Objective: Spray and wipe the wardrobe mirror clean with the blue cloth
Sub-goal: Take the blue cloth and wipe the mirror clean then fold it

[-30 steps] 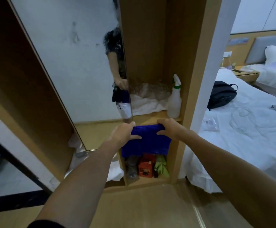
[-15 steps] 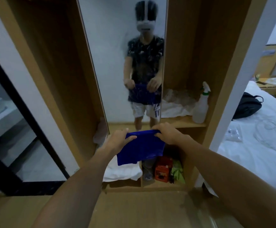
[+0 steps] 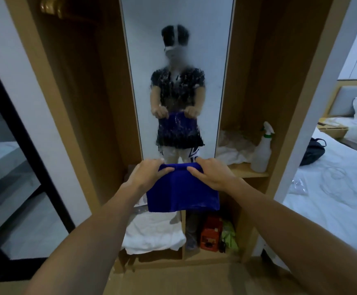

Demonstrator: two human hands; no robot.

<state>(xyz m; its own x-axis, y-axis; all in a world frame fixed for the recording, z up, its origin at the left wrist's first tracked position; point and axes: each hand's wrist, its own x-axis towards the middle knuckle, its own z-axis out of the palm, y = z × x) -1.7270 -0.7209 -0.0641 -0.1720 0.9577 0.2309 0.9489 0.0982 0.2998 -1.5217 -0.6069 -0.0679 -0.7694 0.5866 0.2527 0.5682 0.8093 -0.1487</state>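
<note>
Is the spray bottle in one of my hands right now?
No, the spray bottle stands on the wardrobe shelf, while both hands hold the blue cloth.

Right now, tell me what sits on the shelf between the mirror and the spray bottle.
In the head view, crumpled white cloth lies on the shelf between the mirror and the spray bottle.

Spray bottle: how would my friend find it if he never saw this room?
Look at the wardrobe's tall mirror. On the wooden shelf to its right, beside crumpled white cloth, stands the spray bottle. It is the only upright thing there, pale, with a green collar under its trigger.
</note>
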